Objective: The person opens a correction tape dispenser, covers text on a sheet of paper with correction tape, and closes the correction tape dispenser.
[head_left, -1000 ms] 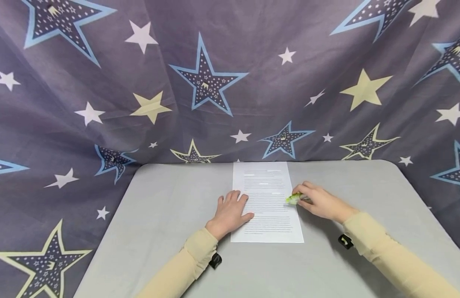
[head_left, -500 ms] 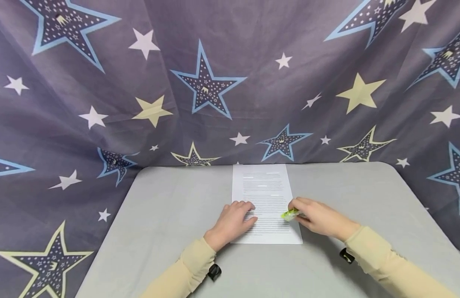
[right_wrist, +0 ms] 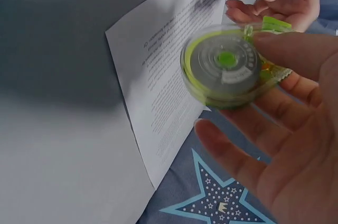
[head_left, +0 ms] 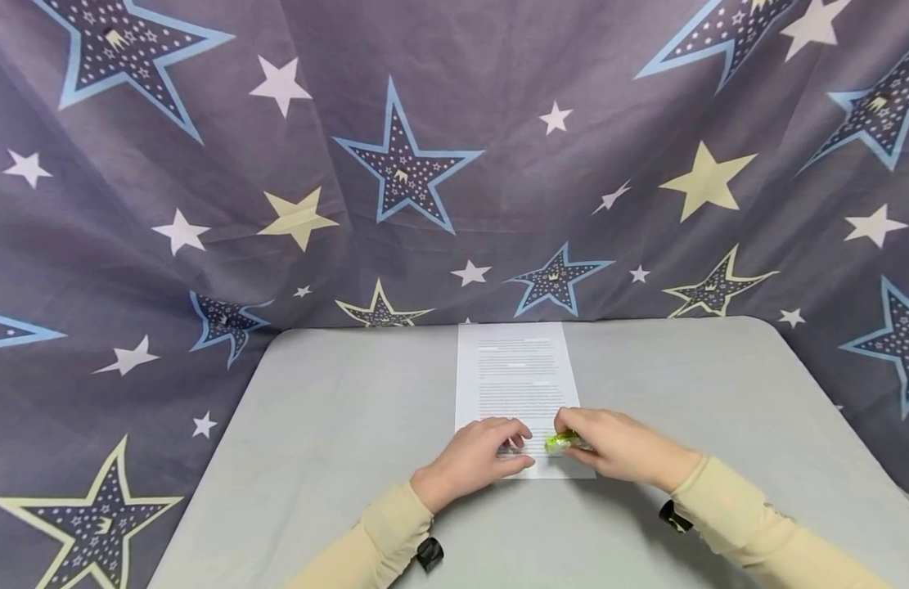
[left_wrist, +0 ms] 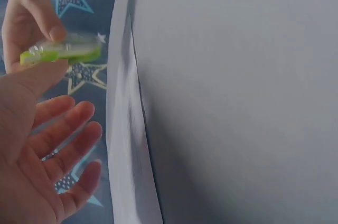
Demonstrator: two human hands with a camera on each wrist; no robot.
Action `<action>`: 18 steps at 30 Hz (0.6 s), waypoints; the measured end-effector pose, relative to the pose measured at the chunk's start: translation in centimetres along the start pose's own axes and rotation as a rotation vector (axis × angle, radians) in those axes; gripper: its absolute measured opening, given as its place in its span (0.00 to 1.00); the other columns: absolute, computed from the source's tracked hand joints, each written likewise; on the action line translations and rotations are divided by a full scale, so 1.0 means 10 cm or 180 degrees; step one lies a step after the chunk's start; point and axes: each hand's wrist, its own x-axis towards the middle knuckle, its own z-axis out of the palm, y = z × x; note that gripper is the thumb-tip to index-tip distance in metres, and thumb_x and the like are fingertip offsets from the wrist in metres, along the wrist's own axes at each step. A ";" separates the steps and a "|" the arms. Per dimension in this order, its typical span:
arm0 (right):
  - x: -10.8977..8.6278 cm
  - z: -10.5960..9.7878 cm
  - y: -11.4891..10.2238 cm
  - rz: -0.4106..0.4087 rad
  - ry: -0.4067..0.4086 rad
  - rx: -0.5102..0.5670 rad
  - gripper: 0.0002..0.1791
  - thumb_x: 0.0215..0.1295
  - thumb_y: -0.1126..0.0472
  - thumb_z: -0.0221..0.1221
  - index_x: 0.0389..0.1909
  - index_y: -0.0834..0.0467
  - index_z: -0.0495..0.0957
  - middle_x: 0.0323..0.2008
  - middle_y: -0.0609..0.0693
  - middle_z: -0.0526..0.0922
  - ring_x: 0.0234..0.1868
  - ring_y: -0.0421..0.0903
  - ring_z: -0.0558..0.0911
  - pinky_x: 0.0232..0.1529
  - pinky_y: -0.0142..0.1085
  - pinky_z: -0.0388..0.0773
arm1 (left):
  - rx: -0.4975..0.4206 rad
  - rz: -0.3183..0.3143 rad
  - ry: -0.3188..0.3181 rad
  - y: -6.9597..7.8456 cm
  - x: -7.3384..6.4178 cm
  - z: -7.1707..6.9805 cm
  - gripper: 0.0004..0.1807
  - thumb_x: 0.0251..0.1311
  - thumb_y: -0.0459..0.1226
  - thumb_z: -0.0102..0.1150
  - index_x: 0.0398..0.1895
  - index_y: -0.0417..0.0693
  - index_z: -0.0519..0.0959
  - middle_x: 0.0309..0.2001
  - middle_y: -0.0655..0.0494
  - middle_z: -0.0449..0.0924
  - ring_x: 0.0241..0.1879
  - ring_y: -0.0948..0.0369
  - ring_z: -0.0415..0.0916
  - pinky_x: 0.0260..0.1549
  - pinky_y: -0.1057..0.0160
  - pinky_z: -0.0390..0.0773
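A green and clear correction tape dispenser (right_wrist: 224, 65) is pinched between the thumb and fingers of my right hand (head_left: 623, 446). In the head view it is just above the lower part of a printed sheet of paper (head_left: 516, 368). My left hand (head_left: 479, 460) hovers over the sheet's lower left, thumb and fingers apart and loosely bent, holding nothing. Its fingertips point at the dispenser across a small gap. In the left wrist view the left thumb overlaps the dispenser (left_wrist: 63, 52); whether they touch cannot be told. Both hands hide the sheet's bottom portion.
The sheet lies on a grey table (head_left: 351, 409), its top near the table's far edge. A dark curtain with stars (head_left: 439, 82) hangs behind the table. White strips cover bits of text in the sheet's upper half. Dark wrist straps show under both sleeves.
My left hand has lifted from the sheet's left side and moved down and right, toward the dispenser. My right hand has brought the dispenser down and left from the sheet's right edge.
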 end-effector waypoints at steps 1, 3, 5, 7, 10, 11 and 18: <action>0.01 0.01 0.00 -0.0023 0.0001 0.0008 0.17 0.62 0.70 0.70 0.40 0.52 0.72 0.34 0.40 0.82 0.32 0.34 0.77 0.34 0.33 0.80 | -0.0037 0.0029 -0.0006 0.02 0.00 0.00 0.15 0.65 0.47 0.71 0.49 0.51 0.84 0.40 0.62 0.87 0.41 0.65 0.84 0.44 0.66 0.78; 0.02 0.03 -0.01 -0.0054 -0.0010 0.0035 0.17 0.61 0.69 0.70 0.40 0.51 0.72 0.34 0.40 0.83 0.32 0.33 0.77 0.34 0.33 0.79 | -0.0082 0.0073 -0.0013 0.06 0.01 0.02 0.14 0.65 0.46 0.71 0.49 0.52 0.84 0.40 0.62 0.87 0.40 0.66 0.83 0.44 0.68 0.77; 0.03 0.05 -0.02 -0.0085 -0.0008 0.0048 0.17 0.61 0.69 0.70 0.40 0.51 0.72 0.34 0.40 0.83 0.31 0.32 0.77 0.33 0.32 0.79 | -0.0098 0.0119 -0.0024 0.09 0.02 0.02 0.14 0.65 0.46 0.72 0.49 0.52 0.84 0.41 0.62 0.87 0.40 0.67 0.83 0.44 0.70 0.76; 0.04 0.06 -0.02 -0.0117 -0.0006 0.0058 0.17 0.61 0.69 0.70 0.40 0.52 0.72 0.34 0.41 0.83 0.30 0.32 0.77 0.32 0.31 0.79 | -0.0089 0.0169 -0.0021 0.11 0.03 0.02 0.13 0.65 0.46 0.71 0.48 0.53 0.84 0.41 0.62 0.87 0.40 0.67 0.83 0.43 0.71 0.76; 0.06 0.08 -0.03 -0.0145 0.0003 0.0054 0.17 0.61 0.69 0.71 0.40 0.52 0.72 0.33 0.40 0.83 0.30 0.32 0.77 0.32 0.31 0.79 | -0.0058 0.0243 0.0033 0.12 0.03 0.03 0.10 0.65 0.44 0.71 0.46 0.53 0.84 0.40 0.62 0.87 0.39 0.66 0.82 0.42 0.71 0.76; 0.07 0.09 -0.03 -0.0151 0.0003 0.0052 0.17 0.61 0.69 0.71 0.40 0.52 0.72 0.33 0.40 0.83 0.30 0.31 0.77 0.32 0.30 0.79 | -0.0049 0.0257 0.0057 0.11 0.03 0.03 0.09 0.65 0.44 0.71 0.44 0.53 0.84 0.39 0.62 0.87 0.38 0.67 0.82 0.42 0.71 0.75; 0.06 0.10 -0.05 -0.0131 -0.0055 0.0060 0.14 0.65 0.65 0.70 0.41 0.51 0.72 0.31 0.37 0.80 0.27 0.29 0.72 0.30 0.28 0.75 | -0.0060 0.0276 0.0095 0.08 0.03 0.06 0.05 0.65 0.42 0.71 0.38 0.54 0.85 0.35 0.66 0.86 0.35 0.73 0.78 0.38 0.78 0.72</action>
